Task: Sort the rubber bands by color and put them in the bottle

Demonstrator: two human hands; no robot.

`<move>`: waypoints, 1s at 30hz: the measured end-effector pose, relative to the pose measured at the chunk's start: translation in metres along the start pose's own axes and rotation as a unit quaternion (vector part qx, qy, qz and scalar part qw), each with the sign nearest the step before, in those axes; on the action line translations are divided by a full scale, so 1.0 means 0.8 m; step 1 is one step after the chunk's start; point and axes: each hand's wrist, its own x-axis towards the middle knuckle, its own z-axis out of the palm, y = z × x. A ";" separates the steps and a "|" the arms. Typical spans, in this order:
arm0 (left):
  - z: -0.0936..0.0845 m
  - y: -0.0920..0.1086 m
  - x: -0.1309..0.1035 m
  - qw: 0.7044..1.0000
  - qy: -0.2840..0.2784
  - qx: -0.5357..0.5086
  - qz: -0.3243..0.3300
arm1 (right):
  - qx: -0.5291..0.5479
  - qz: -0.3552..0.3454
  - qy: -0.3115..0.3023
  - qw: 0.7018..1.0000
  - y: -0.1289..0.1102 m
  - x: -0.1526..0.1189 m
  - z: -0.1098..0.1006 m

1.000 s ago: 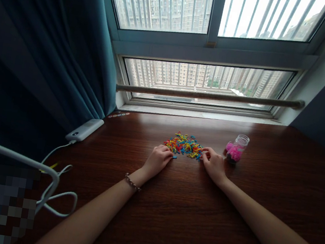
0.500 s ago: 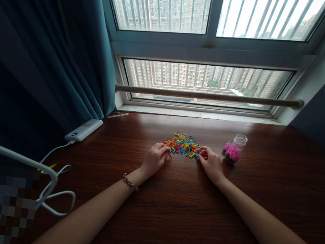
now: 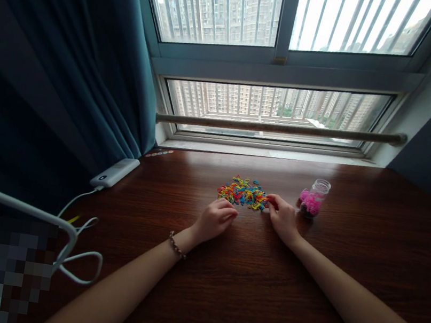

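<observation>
A loose pile of small loops in red, yellow, blue and green lies on the brown wooden table; at this size I cannot tell whether they are paper clips or rubber bands. My left hand is just in front of the pile's left side, its fingers and thumb pinched together. Anything between those fingertips is too small to make out. At the pile's right edge, my right hand touches the loops with its fingertips drawn together. What they grip, if anything, cannot be made out.
An uncapped clear jar with pink and dark things inside stands tilted to the right of my right hand. On the left are a white power strip, a looped white cable and a blue curtain. A window rail runs behind.
My left hand has moved back from the pile's left edge toward me and right, its fingers closed. My right hand stays at the pile's right edge, its fingertips closer together. The view has shifted slightly.
</observation>
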 end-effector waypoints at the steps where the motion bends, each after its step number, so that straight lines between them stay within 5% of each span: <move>1: 0.001 0.006 -0.001 1.000 -0.023 -0.006 0.014 | -0.004 -0.002 0.002 1.000 -0.001 0.000 0.000; 5: 0.001 0.022 -0.003 0.992 -0.103 -0.008 0.071 | -0.007 -0.005 0.002 1.000 -0.006 0.000 -0.003; 10: -0.002 0.023 -0.003 0.991 -0.108 -0.012 0.078 | 0.001 -0.016 -0.002 1.000 -0.011 -0.001 -0.004; 14: -0.004 0.006 0.000 0.999 0.003 0.048 0.012 | -0.008 -0.103 -0.005 0.995 -0.017 -0.007 -0.002; 17: -0.009 -0.016 0.001 0.983 0.107 0.118 -0.088 | 0.003 -0.206 -0.065 0.976 -0.030 -0.017 -0.001; 22: -0.012 -0.049 -0.001 0.963 0.121 0.159 -0.182 | -0.010 -0.322 -0.202 0.925 -0.052 -0.031 -0.003; 25: -0.008 -0.055 -0.003 0.972 0.094 0.135 -0.170 | -0.047 -0.294 -0.168 0.940 -0.050 -0.029 -0.002; 30: -0.005 -0.055 -0.003 0.979 0.066 0.114 -0.156 | -0.052 -0.079 -0.012 0.995 -0.022 -0.014 0.004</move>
